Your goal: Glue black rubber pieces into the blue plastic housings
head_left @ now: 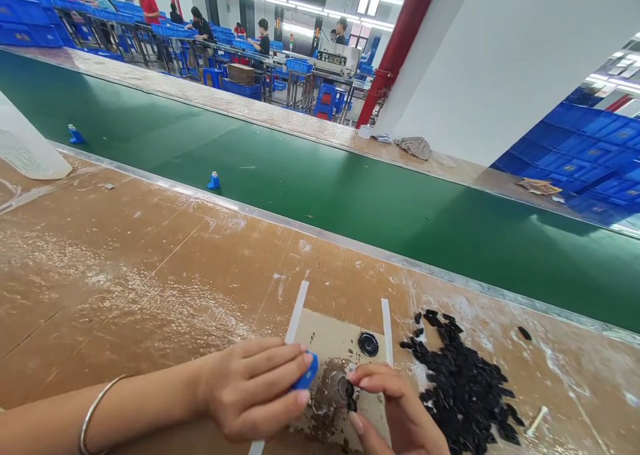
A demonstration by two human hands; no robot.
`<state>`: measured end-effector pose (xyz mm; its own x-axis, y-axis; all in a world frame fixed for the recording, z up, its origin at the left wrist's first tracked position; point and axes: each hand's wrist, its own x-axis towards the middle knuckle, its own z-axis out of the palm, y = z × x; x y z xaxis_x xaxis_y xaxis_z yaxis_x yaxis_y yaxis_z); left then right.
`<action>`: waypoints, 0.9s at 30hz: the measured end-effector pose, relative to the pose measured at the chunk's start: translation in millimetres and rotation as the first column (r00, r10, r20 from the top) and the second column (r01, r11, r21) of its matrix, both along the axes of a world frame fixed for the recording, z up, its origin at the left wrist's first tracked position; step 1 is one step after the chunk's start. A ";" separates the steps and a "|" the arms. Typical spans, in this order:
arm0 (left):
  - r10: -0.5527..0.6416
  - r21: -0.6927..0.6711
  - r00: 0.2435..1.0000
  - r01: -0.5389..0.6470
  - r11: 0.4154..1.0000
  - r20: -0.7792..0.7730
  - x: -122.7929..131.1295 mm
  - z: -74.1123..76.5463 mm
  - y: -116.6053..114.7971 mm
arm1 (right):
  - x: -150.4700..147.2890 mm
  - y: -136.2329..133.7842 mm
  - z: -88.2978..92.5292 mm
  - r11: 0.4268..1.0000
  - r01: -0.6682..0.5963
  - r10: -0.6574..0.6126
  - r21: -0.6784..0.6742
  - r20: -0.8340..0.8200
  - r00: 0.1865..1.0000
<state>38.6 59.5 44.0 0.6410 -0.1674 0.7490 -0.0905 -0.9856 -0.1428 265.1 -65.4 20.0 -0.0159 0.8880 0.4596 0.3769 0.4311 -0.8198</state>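
Note:
My left hand [265,385], with a bracelet at its wrist, has its fingers closed on a blue plastic part [306,372]. To its right, my right hand [400,401] pinches a small black piece [351,397] between thumb and fingertips. Between the hands a small clear round cup [338,388] sits on a stained board [325,328] taped to the table. A black round cap [369,343] lies on the board's upper right. A heap of black pieces [465,381] is just right of my right hand.
Beyond the brown table [125,275] runs a green conveyor belt [300,168]. It carries a blue part [214,180] and another blue part [75,134] further left. A white container [30,148] stands at the left edge. People work in the background.

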 end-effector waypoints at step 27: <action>0.064 0.035 0.978 -0.072 0.997 0.201 5.3 7.7 -17.8 | -80.3 5.8 1.4 0.851 0.323 -0.389 0.413 0.085 0.917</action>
